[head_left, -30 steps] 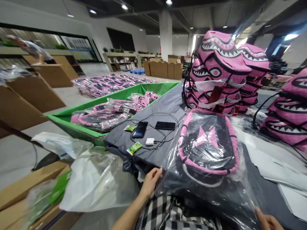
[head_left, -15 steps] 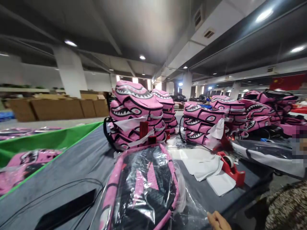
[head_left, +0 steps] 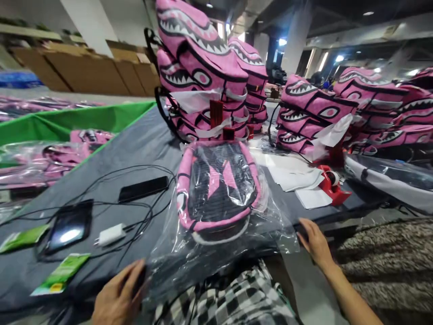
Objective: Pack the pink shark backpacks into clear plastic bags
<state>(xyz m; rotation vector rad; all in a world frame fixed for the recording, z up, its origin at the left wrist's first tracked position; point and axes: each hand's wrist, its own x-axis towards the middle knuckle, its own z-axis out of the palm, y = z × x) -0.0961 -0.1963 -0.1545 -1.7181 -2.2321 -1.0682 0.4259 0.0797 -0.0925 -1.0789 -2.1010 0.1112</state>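
Backpack (head_left: 219,187) lies in clear plastic (head_left: 277,230), fingers (head_left: 133,273) at either edge, whether pinching it unclear.

pale pillar (head_left: 90,27), ceiling lamp (head_left: 368,13) (lit)

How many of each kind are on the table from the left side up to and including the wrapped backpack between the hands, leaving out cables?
Phones: 2
Green packets: 2
White charger: 1
Wrapped backpack: 1
Total: 6

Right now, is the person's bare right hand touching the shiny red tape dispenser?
Apart. The head view shows dark grey cloth between the right hand and red tape dispenser.
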